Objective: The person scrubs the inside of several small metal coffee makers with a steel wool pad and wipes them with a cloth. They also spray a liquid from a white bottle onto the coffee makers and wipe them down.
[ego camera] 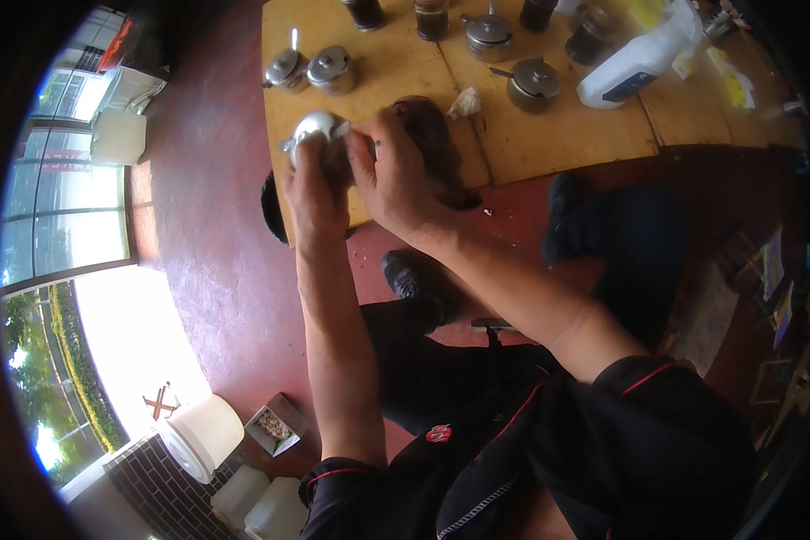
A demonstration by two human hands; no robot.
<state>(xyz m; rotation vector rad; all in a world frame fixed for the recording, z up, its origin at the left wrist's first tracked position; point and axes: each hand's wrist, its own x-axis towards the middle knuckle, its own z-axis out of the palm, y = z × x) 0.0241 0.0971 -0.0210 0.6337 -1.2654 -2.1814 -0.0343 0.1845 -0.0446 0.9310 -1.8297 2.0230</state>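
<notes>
My left hand point(316, 192) grips a shiny lidded metal condiment pot point(318, 123) near the left end of the wooden table point(391, 81). The thumb lies over the pot's near side, hiding much of its body. At the pot's right side, my right hand point(395, 179) pinches a small projecting metal part with thumb and fingertips. Beside that hand, a dark reddish-brown cloth-like thing point(432, 131) reaches over the table's front edge. Two more lidded metal pots, one left point(285, 69) and one right point(331, 69), stand just beyond my hands.
Farther right are two metal pots point(487, 37) point(534, 82), dark-filled jars point(432, 19), crumpled tissue point(464, 103) and a white bottle point(631, 64) lying tilted. A dark round stool point(274, 209) shows under the table's left end. A white bucket point(202, 432) and bin point(275, 425) stand on the red floor.
</notes>
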